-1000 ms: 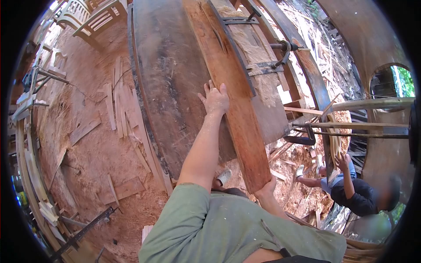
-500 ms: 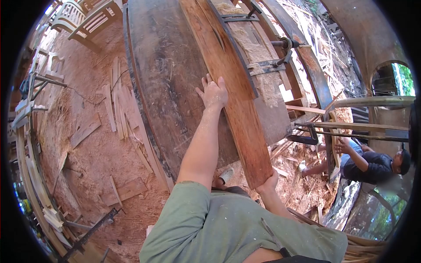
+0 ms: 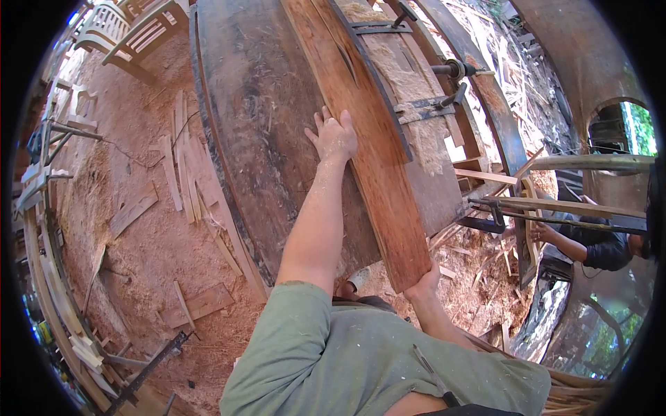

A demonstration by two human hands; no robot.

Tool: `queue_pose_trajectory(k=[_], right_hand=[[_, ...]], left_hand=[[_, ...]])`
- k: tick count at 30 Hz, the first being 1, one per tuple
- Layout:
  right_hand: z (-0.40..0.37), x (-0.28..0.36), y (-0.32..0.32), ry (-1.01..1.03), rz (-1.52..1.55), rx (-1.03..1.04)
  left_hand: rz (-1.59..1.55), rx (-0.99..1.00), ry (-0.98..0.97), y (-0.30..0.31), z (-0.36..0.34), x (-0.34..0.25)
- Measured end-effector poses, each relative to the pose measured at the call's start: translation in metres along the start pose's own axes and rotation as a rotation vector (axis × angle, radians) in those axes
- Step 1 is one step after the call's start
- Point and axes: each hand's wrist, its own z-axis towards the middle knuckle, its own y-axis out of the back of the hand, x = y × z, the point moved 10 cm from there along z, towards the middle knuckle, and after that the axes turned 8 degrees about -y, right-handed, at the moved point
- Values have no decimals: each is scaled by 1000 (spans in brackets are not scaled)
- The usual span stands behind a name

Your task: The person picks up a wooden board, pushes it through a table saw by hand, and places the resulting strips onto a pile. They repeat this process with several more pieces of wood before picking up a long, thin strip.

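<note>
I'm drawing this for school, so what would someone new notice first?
Probably the long reddish-brown plank in the middle, with the left hand at its left edge and the right hand at its near end. Next, the pale slatted furniture at the top left.

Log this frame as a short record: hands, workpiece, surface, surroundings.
left hand: fingers spread, at the board's left edge
right hand: at the board's near end, partly hidden
workpiece: long wooden board, flat on the table, near end overhanging
surface: worn table
alongside: dark strip by the board's right side
floor: sawdust, wood scraps
background: chair upper left; another person at right
</note>
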Motion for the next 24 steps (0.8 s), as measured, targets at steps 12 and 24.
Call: queue_pose_trajectory(k=[12, 24], right_hand=[[14, 3, -31, 0, -16, 32], [24, 5, -58, 6, -56, 31]], left_hand=[[11, -22, 9, 7, 34, 4], [32, -2, 27, 16, 60, 6]])
